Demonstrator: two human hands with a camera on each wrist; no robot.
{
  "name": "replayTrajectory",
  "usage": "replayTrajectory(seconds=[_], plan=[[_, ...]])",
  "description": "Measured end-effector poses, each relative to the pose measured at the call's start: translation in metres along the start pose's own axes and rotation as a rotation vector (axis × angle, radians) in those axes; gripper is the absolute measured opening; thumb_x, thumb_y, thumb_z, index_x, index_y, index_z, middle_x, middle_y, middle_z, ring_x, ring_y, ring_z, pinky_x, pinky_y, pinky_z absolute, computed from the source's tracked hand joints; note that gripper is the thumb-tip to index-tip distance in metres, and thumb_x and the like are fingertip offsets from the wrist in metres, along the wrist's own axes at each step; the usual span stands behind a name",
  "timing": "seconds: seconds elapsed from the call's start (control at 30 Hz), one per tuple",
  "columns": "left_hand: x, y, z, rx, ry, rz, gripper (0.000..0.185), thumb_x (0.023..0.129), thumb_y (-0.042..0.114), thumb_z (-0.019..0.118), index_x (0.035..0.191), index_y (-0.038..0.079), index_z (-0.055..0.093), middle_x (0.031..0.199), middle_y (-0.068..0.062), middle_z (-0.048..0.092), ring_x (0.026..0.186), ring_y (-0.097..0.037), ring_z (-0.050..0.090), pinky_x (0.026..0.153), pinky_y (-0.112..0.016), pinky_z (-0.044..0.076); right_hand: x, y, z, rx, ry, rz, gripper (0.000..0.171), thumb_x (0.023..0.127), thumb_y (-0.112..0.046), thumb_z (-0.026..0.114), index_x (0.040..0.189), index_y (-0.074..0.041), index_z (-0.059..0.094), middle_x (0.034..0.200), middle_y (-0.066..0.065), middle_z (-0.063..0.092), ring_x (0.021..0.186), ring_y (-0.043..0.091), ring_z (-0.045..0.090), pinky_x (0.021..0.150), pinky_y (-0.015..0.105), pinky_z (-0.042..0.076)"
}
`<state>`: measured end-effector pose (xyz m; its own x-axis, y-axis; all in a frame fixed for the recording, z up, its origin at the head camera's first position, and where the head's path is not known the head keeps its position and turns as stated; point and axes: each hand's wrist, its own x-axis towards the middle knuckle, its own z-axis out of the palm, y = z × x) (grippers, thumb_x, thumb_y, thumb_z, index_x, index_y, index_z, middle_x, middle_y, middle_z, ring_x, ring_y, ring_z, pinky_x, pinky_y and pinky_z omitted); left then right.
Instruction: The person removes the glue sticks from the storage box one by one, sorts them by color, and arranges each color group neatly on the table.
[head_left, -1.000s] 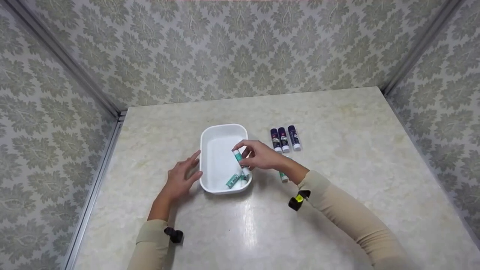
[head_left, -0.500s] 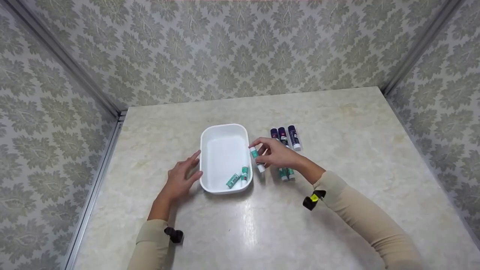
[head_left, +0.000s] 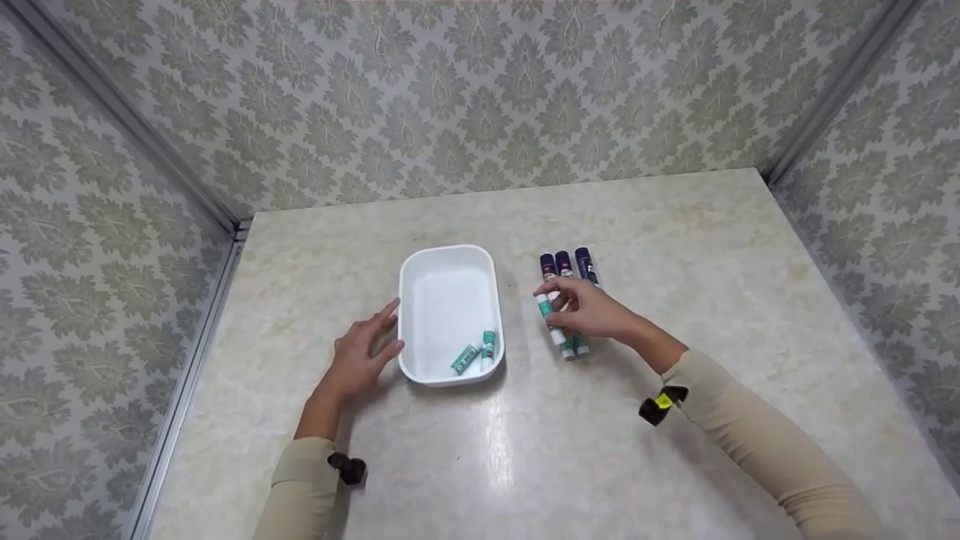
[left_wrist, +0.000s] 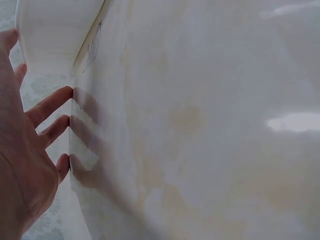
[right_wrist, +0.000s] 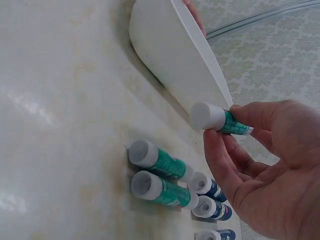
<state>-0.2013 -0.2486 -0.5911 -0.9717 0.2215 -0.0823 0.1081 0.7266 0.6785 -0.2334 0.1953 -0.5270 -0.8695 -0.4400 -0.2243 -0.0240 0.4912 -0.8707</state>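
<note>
My right hand [head_left: 596, 311] pinches a green glue stick with white ends [right_wrist: 232, 124] between thumb and fingers. It is held above two more green glue sticks [right_wrist: 167, 165] that lie side by side on the table. To the left is a white plastic tub [head_left: 442, 300], in whose near right corner rest two green glue sticks [head_left: 465, 360]. At the tub's left side is my left hand [head_left: 364, 349], its spread fingertips and thumb touching the rim. In the left wrist view, the other fingers of that hand reach down to the tabletop.
Three dark blue glue sticks [head_left: 586, 266] lie in a row behind the right hand, partly hidden by it in the head view. Patterned wall panels [head_left: 480, 97] enclose the marbled table [head_left: 337, 247] at the back and both sides.
My right hand has moved right, from over the tub to above the green glue sticks on the table, carrying the pinched glue stick along. The left hand has stayed at the tub.
</note>
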Motion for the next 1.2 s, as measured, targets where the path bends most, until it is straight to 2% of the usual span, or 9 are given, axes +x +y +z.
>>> replayTrajectory(seconds=[0.27, 0.57, 0.93, 1.2], plan=[[0.000, 0.001, 0.001, 0.007, 0.028, 0.010, 0.078, 0.109, 0.054, 0.066, 0.178, 0.035, 0.036, 0.171, -0.009, 0.060, 0.164, -0.043, 0.044, 0.123, -0.071, 0.026, -0.015, 0.021, -0.013, 0.023, 0.018, 0.026, 0.050, 0.106, -0.007, 0.074, 0.154, -0.002, 0.062, 0.113, 0.012, 0.066, 0.092, 0.016, 0.066, 0.076, 0.026, 0.060], [0.001, 0.000, 0.000, 0.004, 0.020, -0.002, 0.078, 0.108, 0.058, 0.066, 0.177, 0.037, 0.036, 0.173, -0.007, 0.059, 0.161, -0.040, 0.047, 0.124, -0.070, 0.026, -0.026, 0.037, -0.025, -0.006, 0.083, 0.046, 0.049, 0.106, -0.005, 0.074, 0.153, -0.001, 0.062, 0.109, 0.013, 0.068, 0.092, 0.016, 0.063, 0.072, 0.027, 0.060], [0.001, -0.001, 0.002, 0.000, 0.008, -0.009, 0.081, 0.107, 0.064, 0.063, 0.178, 0.039, 0.033, 0.174, -0.006, 0.057, 0.159, -0.038, 0.048, 0.124, -0.068, 0.026, -0.029, 0.050, -0.021, -0.079, 0.093, 0.166, 0.048, 0.109, -0.010, 0.073, 0.155, -0.007, 0.060, 0.119, 0.018, 0.069, 0.096, 0.020, 0.062, 0.076, 0.029, 0.055], [0.001, 0.001, 0.000, 0.000, 0.007, -0.007, 0.079, 0.108, 0.062, 0.064, 0.178, 0.039, 0.034, 0.173, -0.007, 0.058, 0.158, -0.037, 0.048, 0.123, -0.068, 0.025, -0.025, 0.052, -0.019, -0.065, 0.089, 0.194, 0.048, 0.109, -0.011, 0.074, 0.154, -0.003, 0.060, 0.107, 0.012, 0.068, 0.086, 0.016, 0.063, 0.070, 0.027, 0.058]])
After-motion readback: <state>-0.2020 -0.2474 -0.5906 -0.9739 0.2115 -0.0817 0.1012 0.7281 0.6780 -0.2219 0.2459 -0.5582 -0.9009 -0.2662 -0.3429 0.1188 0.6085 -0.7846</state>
